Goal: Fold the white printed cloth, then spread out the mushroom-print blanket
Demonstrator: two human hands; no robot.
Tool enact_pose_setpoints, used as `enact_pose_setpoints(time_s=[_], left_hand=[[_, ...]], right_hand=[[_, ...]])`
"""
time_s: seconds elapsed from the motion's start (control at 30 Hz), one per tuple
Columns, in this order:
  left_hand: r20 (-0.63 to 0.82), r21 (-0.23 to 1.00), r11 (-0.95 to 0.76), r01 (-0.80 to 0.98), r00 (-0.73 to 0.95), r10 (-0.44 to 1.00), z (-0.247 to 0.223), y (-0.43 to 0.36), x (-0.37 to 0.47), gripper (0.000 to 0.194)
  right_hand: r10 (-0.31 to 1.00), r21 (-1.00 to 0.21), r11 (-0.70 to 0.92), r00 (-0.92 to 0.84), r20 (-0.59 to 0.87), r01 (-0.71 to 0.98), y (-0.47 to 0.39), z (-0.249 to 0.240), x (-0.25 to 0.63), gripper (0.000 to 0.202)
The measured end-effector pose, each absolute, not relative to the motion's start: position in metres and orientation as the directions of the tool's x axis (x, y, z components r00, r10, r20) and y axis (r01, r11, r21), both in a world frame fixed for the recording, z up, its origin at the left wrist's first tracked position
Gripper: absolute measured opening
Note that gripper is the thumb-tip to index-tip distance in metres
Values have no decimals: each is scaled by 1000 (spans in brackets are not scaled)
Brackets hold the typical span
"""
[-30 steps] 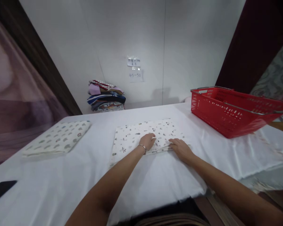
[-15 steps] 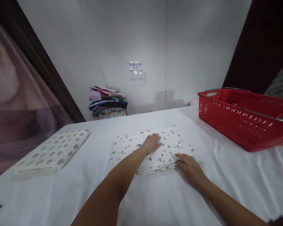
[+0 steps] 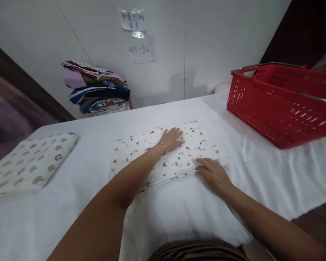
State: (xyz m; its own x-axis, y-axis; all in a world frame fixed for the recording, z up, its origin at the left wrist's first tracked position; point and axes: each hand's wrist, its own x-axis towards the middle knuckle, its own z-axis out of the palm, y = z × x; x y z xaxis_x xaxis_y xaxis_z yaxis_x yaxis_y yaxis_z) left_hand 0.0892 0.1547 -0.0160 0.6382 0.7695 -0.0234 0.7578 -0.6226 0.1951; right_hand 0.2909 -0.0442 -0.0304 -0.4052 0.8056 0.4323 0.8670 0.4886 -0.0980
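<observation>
A folded white cloth with small grey prints (image 3: 179, 159) lies flat in front of me on the white-covered table (image 3: 165, 224). On the upper middle of the cloth, my left hand (image 3: 171, 140), with a bracelet at the wrist, rests flat with its fingers spread. My right hand (image 3: 213, 174) lies at the cloth's near right edge. Its fingertips touch the top of the cloth, and its thumb is hard to make out at the layered edge.
Another folded cloth with grey mushroom-like prints (image 3: 32, 161) lies at the left. A red plastic basket (image 3: 277, 105) stands at the right. Stacked folded fabrics (image 3: 97, 88) sit behind the table by the wall, below two paper signs (image 3: 141, 49).
The view has tilted down and come closer, so the table things appear larger and higher. Both hands keep nearly the same places on the cloth.
</observation>
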Motion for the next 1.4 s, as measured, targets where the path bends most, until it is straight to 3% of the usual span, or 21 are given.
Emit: enact_pose_setpoints(time_s=[0.27,0.37,0.5,0.63,0.77,0.93,1.13,1.4], left_hand=[[-95,229,-580,782,610,786,-16,171,91,56],[-24,303,-570,763,605,796,-3,149,90,54],[137,375,-687,622,696,705,20,88,79,42],[136,383,-712,588,726,674,21,29,66,30],[155,351,-680,644,676,721,3,6,63,18],[186,299,-651,697,627,757,-7,1,68,24],[202,93,-593,800,568,798,-8,-15,73,24],[187,16,-604,797,591,785,-4,-26,75,23]], right_hand=[[782,-74,503,-417,463,861,-43,-29,291,27],[792,-87,496,-409,454,864,-43,-30,292,27],[811,-100,479,-396,430,872,-44,-30,292,25],[811,-120,483,-392,435,867,-43,-29,291,22],[804,-113,492,-401,438,863,-43,-28,290,22],[777,-80,505,-412,476,860,-43,-30,291,20],[764,-59,507,-416,493,860,-43,-34,293,20],[768,-68,505,-412,491,861,-42,-33,292,21]])
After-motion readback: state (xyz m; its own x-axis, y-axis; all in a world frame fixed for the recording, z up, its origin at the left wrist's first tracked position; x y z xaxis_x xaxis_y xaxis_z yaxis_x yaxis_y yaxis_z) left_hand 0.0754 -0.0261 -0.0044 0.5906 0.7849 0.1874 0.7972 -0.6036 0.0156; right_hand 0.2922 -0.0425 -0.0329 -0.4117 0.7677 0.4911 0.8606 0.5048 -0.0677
